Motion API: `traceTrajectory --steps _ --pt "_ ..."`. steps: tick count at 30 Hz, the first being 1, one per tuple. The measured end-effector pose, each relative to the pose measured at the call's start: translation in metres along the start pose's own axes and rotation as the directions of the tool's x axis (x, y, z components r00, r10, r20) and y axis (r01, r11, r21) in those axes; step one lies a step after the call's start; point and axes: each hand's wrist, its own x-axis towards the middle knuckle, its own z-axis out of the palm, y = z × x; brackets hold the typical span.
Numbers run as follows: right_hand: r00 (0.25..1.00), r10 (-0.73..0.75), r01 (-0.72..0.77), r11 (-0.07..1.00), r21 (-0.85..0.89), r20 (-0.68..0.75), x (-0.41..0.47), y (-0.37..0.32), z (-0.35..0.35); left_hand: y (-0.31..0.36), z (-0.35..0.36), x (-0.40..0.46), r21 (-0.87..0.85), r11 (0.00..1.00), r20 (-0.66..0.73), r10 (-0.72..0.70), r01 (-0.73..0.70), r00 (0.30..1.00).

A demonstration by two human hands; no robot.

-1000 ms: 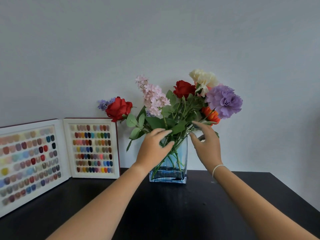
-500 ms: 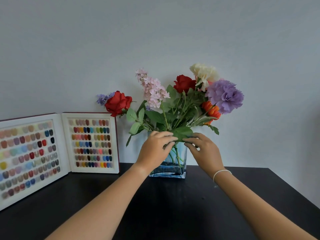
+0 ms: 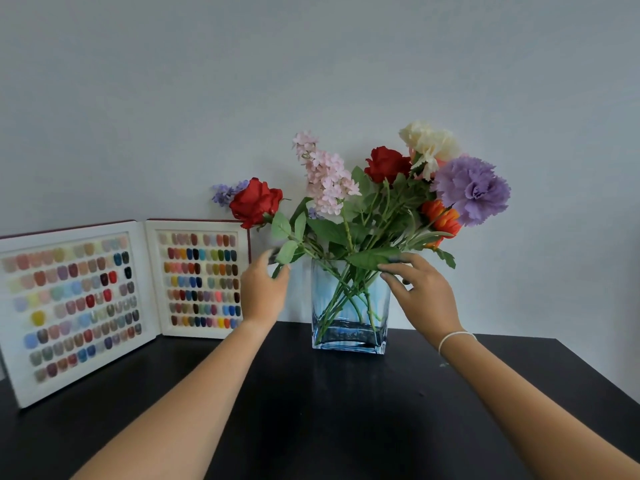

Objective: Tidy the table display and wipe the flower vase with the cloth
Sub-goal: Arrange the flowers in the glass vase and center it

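Observation:
A square blue-tinted glass vase (image 3: 349, 306) stands at the back of the black table (image 3: 329, 410), against the wall. It holds a bouquet (image 3: 377, 202) of red, pink, cream, purple and orange flowers with green stems. My left hand (image 3: 265, 291) is just left of the vase, fingers apart, touching the low leaves under the left red rose (image 3: 255, 202). My right hand (image 3: 420, 294) is at the vase's top right corner, fingertips resting on a large green leaf (image 3: 372, 256). No cloth is in view.
An open nail-colour sample book (image 3: 104, 299) stands on the left of the table, leaning against the wall, its right page close to my left hand. The table's right edge runs diagonally at the far right.
My left hand has moved left, off the vase's front to the low leaves. My right hand has stayed by the rim on the right. The vase front is now uncovered.

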Motion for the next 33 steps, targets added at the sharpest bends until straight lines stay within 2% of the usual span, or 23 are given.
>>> traceTrajectory --steps 6,10,13,19,25,30,33 --pt "1.000 0.019 -0.019 0.999 0.040 -0.008 0.001 0.002 0.002 0.018 0.006 0.025 -0.092 0.995 0.063 -0.042 0.047 0.997" --pt "0.999 0.031 -0.031 0.998 0.061 -0.011 -0.001 0.004 0.006 0.031 0.016 0.037 -0.203 0.972 0.000 -0.119 0.116 0.993" --pt "0.999 0.035 -0.034 0.997 0.071 -0.009 -0.002 0.007 0.006 0.036 0.022 0.043 -0.342 0.915 0.010 -0.226 0.216 0.974" --pt "0.998 0.047 -0.043 0.991 0.124 -0.032 -0.001 0.011 0.005 0.039 0.025 0.045 -0.460 0.845 0.018 -0.300 0.274 0.954" --pt "0.997 0.057 -0.049 0.985 0.164 -0.046 -0.001 0.011 0.005 0.037 0.024 0.045 -0.654 0.664 0.058 -0.434 0.363 0.899" --pt "0.997 0.054 -0.042 0.982 0.184 -0.062 0.004 0.010 0.002 0.038 0.016 0.055 -0.642 0.688 0.030 -0.417 0.338 0.908" --pt "0.995 0.053 -0.037 0.981 0.192 -0.078 0.007 0.009 0.000 0.044 0.007 0.066 -0.638 0.712 0.047 -0.347 0.295 0.937"
